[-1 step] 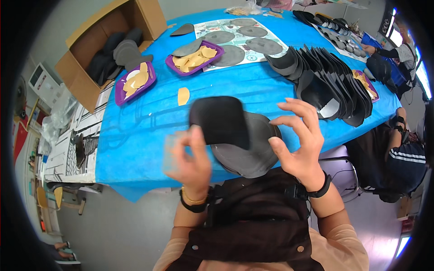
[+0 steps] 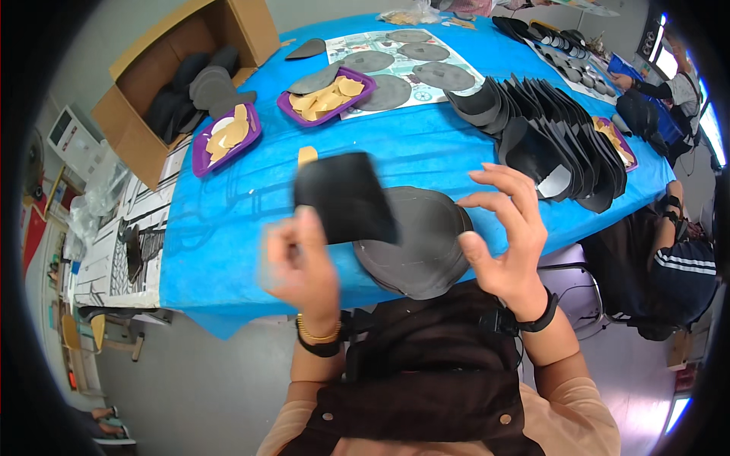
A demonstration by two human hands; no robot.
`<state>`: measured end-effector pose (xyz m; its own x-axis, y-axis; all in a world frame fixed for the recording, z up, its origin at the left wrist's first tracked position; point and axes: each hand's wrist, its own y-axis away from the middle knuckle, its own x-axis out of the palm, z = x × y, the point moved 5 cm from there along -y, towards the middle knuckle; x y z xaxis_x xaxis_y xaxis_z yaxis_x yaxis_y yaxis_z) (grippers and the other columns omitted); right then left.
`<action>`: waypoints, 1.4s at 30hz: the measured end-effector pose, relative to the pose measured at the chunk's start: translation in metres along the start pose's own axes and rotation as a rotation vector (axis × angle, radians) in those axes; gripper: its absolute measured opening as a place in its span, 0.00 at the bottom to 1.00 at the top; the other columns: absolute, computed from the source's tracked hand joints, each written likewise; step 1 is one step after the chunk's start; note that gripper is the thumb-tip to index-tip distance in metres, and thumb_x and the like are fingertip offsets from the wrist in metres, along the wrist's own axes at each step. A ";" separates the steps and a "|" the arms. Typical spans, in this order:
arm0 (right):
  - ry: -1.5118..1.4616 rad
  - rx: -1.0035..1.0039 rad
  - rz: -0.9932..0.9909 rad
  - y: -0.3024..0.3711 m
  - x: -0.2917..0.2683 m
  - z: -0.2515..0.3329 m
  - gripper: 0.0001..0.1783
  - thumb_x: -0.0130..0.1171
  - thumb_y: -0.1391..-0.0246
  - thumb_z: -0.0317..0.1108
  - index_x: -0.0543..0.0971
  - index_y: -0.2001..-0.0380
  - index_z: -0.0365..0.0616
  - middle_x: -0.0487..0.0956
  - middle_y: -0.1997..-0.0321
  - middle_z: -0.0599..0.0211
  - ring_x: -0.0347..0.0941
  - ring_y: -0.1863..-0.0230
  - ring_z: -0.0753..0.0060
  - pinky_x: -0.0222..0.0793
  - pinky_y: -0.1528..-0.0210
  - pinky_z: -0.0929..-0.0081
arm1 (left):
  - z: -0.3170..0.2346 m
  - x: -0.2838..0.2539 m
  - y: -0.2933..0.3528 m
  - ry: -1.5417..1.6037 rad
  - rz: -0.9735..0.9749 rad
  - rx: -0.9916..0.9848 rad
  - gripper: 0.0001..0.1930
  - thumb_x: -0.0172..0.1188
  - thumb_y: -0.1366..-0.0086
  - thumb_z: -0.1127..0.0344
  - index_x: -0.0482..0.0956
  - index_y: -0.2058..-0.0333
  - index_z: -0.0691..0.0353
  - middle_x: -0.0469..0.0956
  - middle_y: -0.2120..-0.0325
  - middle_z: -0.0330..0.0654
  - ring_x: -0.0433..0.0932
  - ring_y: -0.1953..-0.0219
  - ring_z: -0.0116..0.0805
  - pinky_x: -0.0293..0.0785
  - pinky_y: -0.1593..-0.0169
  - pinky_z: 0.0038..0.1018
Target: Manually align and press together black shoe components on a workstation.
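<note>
My left hand pinches a black, curved, padded-looking piece by its near left edge, thumb on top. The hand and the piece are smeared by motion. Just under its right end, rounded dark grey pieces lie stacked at the table's near edge, partly covered by the black one. My right hand is at the right rim of that stack, fingers curved and apart, holding nothing. Whether its fingertips touch the rim I cannot tell. Beyond the black piece a small tan piece lies partly hidden.
Purple trays of tan pieces stand on the blue-covered table. A long row of black curved pieces is at the right. A printed sheet bears grey ovals. An open cardboard box holds dark pieces. Other people sit at the right.
My left hand has moved a little to the left with the black piece, uncovering more of the grey stack and covering part of the tan piece. My right hand has barely shifted.
</note>
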<state>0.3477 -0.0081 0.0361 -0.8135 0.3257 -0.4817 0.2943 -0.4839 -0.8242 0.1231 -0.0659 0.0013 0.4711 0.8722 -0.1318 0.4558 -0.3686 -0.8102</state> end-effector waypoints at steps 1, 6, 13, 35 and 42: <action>0.003 0.011 -0.012 0.001 -0.002 -0.006 0.14 0.66 0.52 0.42 0.81 0.69 0.43 0.78 0.54 0.60 0.71 0.49 0.48 0.68 0.49 0.58 | 0.015 -0.008 -0.008 0.139 -0.067 -0.197 0.10 0.58 0.33 0.70 0.73 0.74 0.65 0.71 0.79 0.33 0.66 0.75 0.20 0.61 0.71 0.19; 0.041 0.242 0.066 0.018 0.005 -0.040 0.12 0.60 0.44 0.38 0.82 0.62 0.41 0.78 0.52 0.60 0.70 0.48 0.53 0.66 0.46 0.63 | 0.053 -0.025 -0.016 0.660 -0.149 -0.443 0.13 0.55 0.32 0.72 0.68 0.77 0.61 0.73 0.78 0.32 0.67 0.76 0.19 0.68 0.72 0.24; -0.216 0.391 0.225 0.041 0.030 -0.060 0.20 0.51 0.37 0.42 0.80 0.53 0.38 0.77 0.48 0.56 0.69 0.46 0.55 0.64 0.43 0.64 | 0.076 0.009 0.026 1.478 0.000 -0.912 0.07 0.54 0.33 0.70 0.75 0.59 0.66 0.72 0.75 0.36 0.63 0.78 0.26 0.56 0.32 0.54; -0.310 0.333 0.248 0.039 0.032 -0.056 0.20 0.54 0.38 0.40 0.79 0.51 0.37 0.77 0.49 0.55 0.70 0.45 0.54 0.64 0.41 0.63 | 0.050 0.031 0.029 1.662 0.344 -0.758 0.10 0.56 0.33 0.60 0.75 0.66 0.62 0.72 0.75 0.34 0.67 0.82 0.24 0.34 0.28 0.56; -0.347 0.280 0.294 0.035 0.031 -0.048 0.26 0.57 0.42 0.41 0.72 0.43 0.38 0.76 0.48 0.52 0.70 0.45 0.52 0.63 0.41 0.62 | 0.047 0.031 0.028 1.666 0.403 -0.721 0.09 0.58 0.34 0.60 0.76 0.65 0.60 0.72 0.74 0.33 0.67 0.82 0.23 0.37 0.29 0.58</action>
<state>0.3573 0.0240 -0.0223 -0.8492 -0.1211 -0.5141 0.4282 -0.7276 -0.5359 0.1153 -0.0338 -0.0522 0.5783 -0.3024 0.7577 0.1247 -0.8851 -0.4484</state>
